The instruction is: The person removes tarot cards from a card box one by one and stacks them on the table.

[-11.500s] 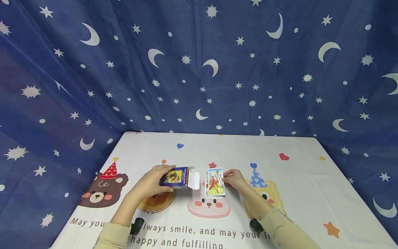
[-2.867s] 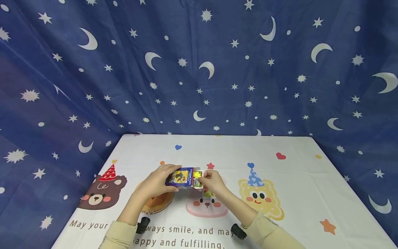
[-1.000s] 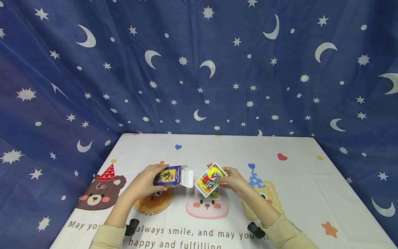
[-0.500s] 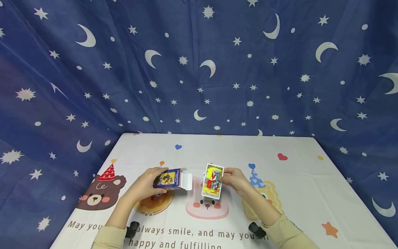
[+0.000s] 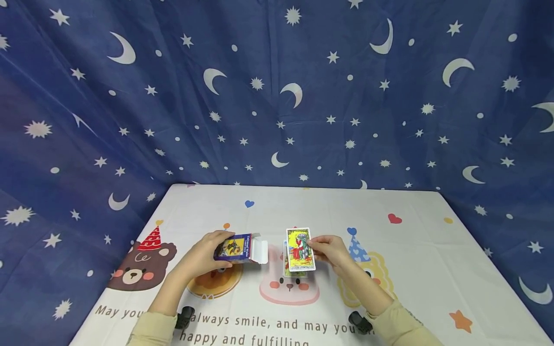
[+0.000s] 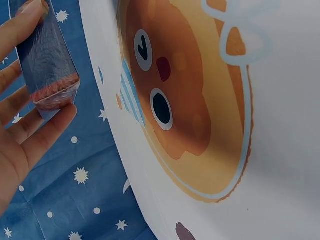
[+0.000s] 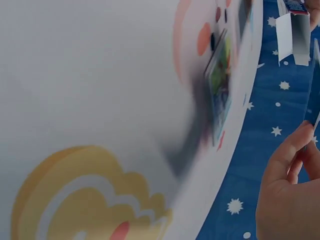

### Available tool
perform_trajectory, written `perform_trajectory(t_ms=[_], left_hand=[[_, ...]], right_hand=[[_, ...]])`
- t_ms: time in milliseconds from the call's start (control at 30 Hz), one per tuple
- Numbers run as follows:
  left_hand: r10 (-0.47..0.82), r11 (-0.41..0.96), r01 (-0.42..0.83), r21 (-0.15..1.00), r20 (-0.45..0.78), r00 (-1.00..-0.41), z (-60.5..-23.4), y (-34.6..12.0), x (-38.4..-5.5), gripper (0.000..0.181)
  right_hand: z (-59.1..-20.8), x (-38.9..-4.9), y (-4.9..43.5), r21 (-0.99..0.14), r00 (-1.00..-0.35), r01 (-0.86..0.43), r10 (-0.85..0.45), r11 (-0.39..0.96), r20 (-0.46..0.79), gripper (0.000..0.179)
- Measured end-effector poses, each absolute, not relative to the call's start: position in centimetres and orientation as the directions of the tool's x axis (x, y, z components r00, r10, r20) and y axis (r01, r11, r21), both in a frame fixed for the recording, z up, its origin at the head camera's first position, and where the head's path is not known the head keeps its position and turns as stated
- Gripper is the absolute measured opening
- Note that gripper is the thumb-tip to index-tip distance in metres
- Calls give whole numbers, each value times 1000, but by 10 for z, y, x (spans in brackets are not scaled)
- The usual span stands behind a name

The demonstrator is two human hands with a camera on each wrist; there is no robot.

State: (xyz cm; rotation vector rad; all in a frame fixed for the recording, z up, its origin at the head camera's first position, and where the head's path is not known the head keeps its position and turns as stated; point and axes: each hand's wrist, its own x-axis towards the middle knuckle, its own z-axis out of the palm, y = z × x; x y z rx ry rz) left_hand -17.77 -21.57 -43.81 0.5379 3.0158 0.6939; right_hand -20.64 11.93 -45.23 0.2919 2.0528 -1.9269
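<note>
My left hand [image 5: 201, 257] grips a small blue tarot card box [image 5: 233, 247], its fingers and thumb at the two long edges. The box lies sideways in the hand, its white flap [image 5: 260, 252] open toward the right. A tarot card [image 5: 299, 250] with a yellow and red picture is pinched at its right edge by my right hand [image 5: 332, 250]. Beneath it a small stack of tarot cards [image 5: 295, 275] lies face up on the table, mostly covered in the head view. The right wrist view shows the held card [image 7: 313, 95] raised above that stack [image 7: 220, 82].
A white tablecloth [image 5: 415, 254] printed with cartoon faces, hearts and lettering covers the table. Behind its far edge hangs a dark blue curtain [image 5: 277, 96] with moons and stars. Both forearms reach in from the near edge, wearing black wrist cameras.
My right hand has come from the box's mouth with a card, carried it right over the stack and turned it from slanted to nearly straight. The box in my left hand has shifted slightly left.
</note>
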Motion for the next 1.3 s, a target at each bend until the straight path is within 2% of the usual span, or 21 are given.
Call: perform_trajectory(t_ms=[333,900,1300], left_hand=[[327,842,327,429,77,-942,-438,-213,-181,74],[344,838,299,455,-16,-939,-457,-212,-199,74],[368,848,312,430,-54,-928,-461,-215,-208,74]], right_hand=[[-459,-207,125,-914,-923,370,-50,165,-382,16],[-472,-220,124,-894,-899,418,-69,161,-432,21],[-484,-227,111,-870,-916,368,-34,329,-400,16]])
